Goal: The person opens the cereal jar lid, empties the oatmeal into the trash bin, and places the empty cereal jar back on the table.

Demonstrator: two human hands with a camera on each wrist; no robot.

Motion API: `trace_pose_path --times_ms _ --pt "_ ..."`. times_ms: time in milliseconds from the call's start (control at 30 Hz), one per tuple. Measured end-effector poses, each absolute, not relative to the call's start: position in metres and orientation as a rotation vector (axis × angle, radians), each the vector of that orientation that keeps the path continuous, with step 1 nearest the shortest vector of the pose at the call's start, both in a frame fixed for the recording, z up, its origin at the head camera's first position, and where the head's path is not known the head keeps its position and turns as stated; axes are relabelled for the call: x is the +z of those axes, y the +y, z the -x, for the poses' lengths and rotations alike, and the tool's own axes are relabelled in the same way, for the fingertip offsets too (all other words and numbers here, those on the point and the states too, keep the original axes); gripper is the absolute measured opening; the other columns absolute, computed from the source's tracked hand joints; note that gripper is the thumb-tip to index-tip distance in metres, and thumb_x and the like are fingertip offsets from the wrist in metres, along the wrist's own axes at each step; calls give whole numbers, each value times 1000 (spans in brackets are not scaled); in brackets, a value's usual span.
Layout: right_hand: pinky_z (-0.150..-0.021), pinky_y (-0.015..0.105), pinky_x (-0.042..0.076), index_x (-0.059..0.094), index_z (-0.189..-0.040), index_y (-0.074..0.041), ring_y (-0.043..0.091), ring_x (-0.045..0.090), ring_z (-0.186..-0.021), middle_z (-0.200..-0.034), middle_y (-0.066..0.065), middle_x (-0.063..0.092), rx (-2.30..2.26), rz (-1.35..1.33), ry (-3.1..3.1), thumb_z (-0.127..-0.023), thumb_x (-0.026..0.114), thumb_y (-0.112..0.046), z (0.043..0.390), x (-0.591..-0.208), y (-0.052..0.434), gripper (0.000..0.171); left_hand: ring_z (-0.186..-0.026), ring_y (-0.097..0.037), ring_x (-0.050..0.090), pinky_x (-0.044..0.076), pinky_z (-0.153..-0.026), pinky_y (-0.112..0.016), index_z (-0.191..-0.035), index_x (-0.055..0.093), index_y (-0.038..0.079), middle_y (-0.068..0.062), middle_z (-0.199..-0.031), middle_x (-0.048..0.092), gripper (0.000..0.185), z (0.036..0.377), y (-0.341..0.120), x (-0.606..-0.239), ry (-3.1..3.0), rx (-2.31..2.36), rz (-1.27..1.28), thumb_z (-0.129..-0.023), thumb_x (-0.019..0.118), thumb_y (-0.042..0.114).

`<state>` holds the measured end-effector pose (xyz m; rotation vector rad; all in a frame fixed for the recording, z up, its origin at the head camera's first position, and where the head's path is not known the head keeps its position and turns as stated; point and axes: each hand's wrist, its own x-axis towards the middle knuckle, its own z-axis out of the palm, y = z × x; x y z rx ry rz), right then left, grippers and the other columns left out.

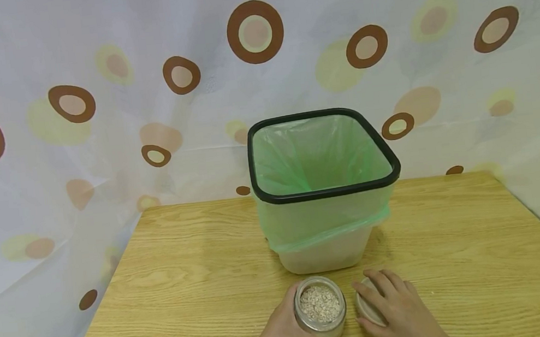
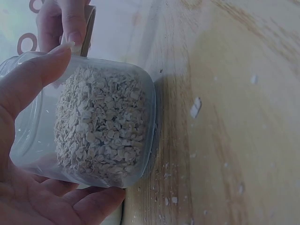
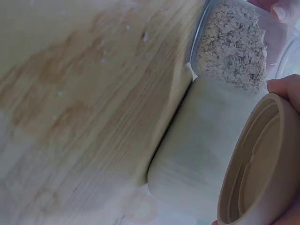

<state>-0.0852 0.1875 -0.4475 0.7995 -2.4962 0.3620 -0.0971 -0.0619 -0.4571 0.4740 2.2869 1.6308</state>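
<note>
A clear jar [image 1: 320, 308] of rolled oats stands uncovered on the table, its mouth facing up in the head view. My left hand [image 1: 289, 326] grips its left side; in the left wrist view the thumb and fingers curl round the glass. The oats [image 2: 103, 124] fill much of the jar. To the right, my right hand [image 1: 397, 309] holds a round beige lid [image 1: 370, 302] by its rim. The right wrist view shows the hollow, grooved underside of the lid [image 3: 260, 164], raised off the table and apart from the jar.
Behind the jar stands a white trash bin [image 1: 326, 256] with a black rim [image 1: 327, 192] and a green liner [image 1: 325, 220]. Loose oat flakes [image 2: 196, 107] lie scattered on the wooden table [image 1: 188, 287]. A dotted sheet [image 1: 214, 103] hangs behind the table.
</note>
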Motion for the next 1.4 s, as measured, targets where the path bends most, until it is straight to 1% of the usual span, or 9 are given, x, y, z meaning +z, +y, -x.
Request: trace_pose_path --times_ms 133,267,367,700,967,1200,1400 --pt "-69 55 49 66 -119 -13 38 56 -102 -120 15 58 371 -809 -2495 -80 75 -49 85 -449 187 54 -125 -25 49 36 -104 -45 -141 38 15 1 -136 51 99 97 -62 -455 2290 1632 -471 -60 94 16" --pt "-70 55 49 66 -119 -13 38 56 -102 -120 15 58 373 -807 -2502 -76 80 -45 85 -449 187 55 -125 -27 50 37 -103 -46 -141 37 16 1 -136 51 99 96 -62 -455 2305 1624 -476 -59 94 16" --pt "-70 55 49 66 -119 -13 38 56 -102 -120 15 58 371 -808 -2508 -72 83 -41 85 -449 187 57 -124 -26 50 37 -103 -44 -141 37 16 1 -136 51 99 97 -62 -455 2312 1621 -480 -60 94 17" --pt "-71 55 50 67 -118 -14 37 56 -102 -120 15 58 355 -818 -2553 -67 86 -35 84 -451 187 59 -123 -23 50 37 -103 -43 -141 38 16 3 -134 52 100 96 -62 -457 2304 1649 -472 -58 95 17" --pt "-69 55 51 66 -118 -12 39 57 -100 -119 17 58 347 -862 -2549 -63 87 -35 85 -454 189 63 -124 -23 49 35 -103 -44 -141 38 15 2 -134 52 100 96 -63 -458 2296 1641 -454 -58 94 18" --pt "-71 54 51 65 -117 -11 36 56 -103 -118 15 58 312 -892 -2589 -65 87 -37 86 -455 189 62 -124 -21 49 36 -104 -41 -141 39 17 3 -134 52 99 96 -61 -458 2295 1652 -459 -59 95 19" --pt "-71 56 50 64 -118 -10 39 54 -104 -119 17 58 333 -930 -2668 -69 84 -39 88 -458 191 60 -125 -21 49 35 -104 -41 -140 39 19 5 -133 52 98 94 -61 -458 2265 1700 -461 -59 94 17"
